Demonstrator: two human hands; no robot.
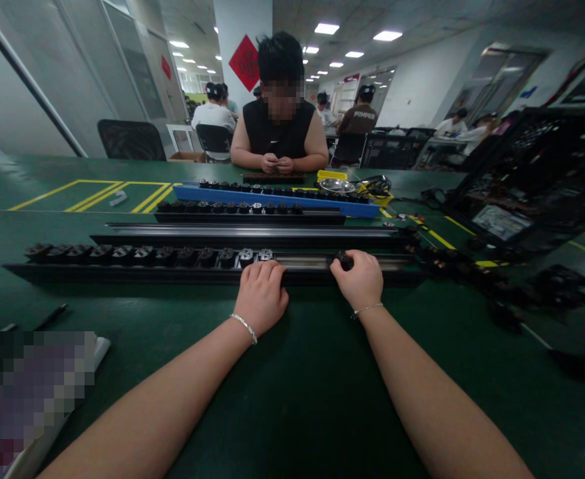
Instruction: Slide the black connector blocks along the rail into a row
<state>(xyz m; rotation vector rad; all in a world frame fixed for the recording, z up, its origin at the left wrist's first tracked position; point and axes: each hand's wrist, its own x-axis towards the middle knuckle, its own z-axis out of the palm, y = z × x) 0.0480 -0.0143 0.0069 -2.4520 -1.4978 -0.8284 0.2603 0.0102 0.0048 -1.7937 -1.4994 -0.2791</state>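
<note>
A long black rail [122,273] lies across the green table [292,372] in front of me, with a row of several small dark round parts [137,253] seated along its left half. My left hand [261,295] rests curled on the rail's near edge, just past the last seated part, and holds nothing that I can see. My right hand [359,279] is closed on a small black part [343,259] and presses it onto the bare stretch of the rail.
More black rails [252,233] and a blue rail [272,196] lie farther back. Loose black parts [452,259] lie scattered at the right, below a black crate [536,173]. A person [279,126] sits opposite, and others are seated behind. A pen [50,317] lies at the left.
</note>
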